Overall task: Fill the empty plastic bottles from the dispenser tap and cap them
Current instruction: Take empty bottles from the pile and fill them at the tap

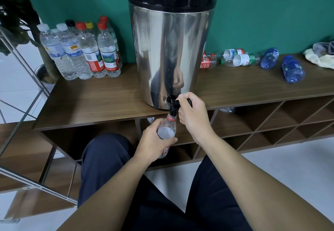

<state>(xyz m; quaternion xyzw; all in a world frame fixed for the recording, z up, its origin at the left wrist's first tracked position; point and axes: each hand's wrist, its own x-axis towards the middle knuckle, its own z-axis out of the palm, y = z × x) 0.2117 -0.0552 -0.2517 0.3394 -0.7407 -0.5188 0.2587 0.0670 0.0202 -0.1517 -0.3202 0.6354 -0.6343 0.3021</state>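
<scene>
Filling is under way: the left hand (151,141) wraps its fingers around a bottle (167,131) under the tap (173,104) at the tabletop's (90,100) front edge, and the right hand (192,116) grips the lever. Next, I judge: release the lever, then cap.

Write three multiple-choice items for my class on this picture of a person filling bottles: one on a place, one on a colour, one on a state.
1. Where do the upright capped bottles stand?
A. Left of the dispenser
B. Right of it
C. On the floor

2. What colour are the two bottles lying farthest right on the shelf top?
A. Red
B. Blue
C. Yellow

3. What is the left hand doing?
A. Resting open
B. Holding a cap
C. Holding a bottle under the tap

Answers: 1 A, they cluster left of the steel drum. 2 B, both are blue plastic. 3 C, its fingers wrap the bottle while the right hand grips the tap lever.
</scene>
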